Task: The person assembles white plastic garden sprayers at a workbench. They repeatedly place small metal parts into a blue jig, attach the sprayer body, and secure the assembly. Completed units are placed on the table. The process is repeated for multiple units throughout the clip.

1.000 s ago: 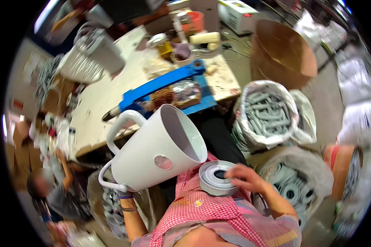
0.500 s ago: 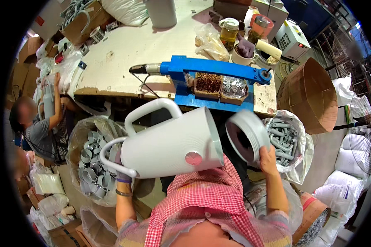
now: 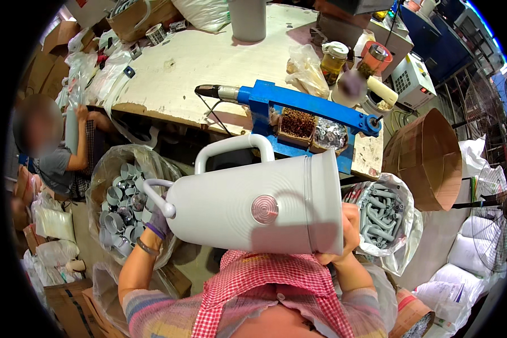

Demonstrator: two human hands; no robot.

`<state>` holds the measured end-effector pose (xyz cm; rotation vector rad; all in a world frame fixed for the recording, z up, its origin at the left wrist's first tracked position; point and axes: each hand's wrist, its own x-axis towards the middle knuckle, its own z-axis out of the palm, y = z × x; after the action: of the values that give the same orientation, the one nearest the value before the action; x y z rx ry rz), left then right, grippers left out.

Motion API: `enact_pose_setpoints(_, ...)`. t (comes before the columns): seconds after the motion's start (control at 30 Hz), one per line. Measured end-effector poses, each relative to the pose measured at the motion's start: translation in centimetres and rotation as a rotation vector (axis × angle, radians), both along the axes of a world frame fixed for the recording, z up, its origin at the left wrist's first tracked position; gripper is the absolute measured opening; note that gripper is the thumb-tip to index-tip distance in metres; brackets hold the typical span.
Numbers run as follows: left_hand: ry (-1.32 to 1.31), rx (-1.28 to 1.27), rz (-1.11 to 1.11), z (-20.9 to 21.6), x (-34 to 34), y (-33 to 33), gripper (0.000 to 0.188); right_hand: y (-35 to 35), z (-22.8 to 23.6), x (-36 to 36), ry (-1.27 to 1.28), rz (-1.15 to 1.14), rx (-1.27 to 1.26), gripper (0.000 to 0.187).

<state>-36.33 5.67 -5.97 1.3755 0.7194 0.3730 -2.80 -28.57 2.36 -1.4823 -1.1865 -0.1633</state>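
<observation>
A grey jug is lying on its side across the lap, its base pointing to 9 o'clock and its lid to 3 o'clock. The left hand is bracing the base end, but the jug is hiding most of its fingers, so how far they are bending cannot be told. The right hand is gripping the lid's edge at 4 o'clock, fingers curled tight. The handle is arching up at 12 o'clock, a thinner loop is curving off the base at 9 o'clock, and a reddish disc is facing up on the side. The jug is looking like stiff, hollow plastic, probably light for its bulk; its smooth wall is likely offering little grip. The base and the lid's rim are seeming the firmest holds for two hands, the handle for one; the loop is looking the weakest part. At 1 o'clock a blue press is standing on the desk, with screws and shiny bits sitting beneath its arm. A sack of handles is resting at 3 o'clock, and a bag of rings is slumping at 9 o'clock.
</observation>
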Motion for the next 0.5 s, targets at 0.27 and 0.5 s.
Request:
enact_pose_setpoints(0.27, 0.166, 1.007, 0.289, 9.5, 1.9, -1.7, 0.039, 3.1, -1.7, 0.8, 0.203, 0.041, 0.154, 0.083)
enact_pose_setpoints(0.5, 0.252, 1.439, 0.420, 13.1, 3.2, -3.0, 0.034, 8.9, 0.7, 4.9, 1.156, 0.489, 0.177, 0.079)
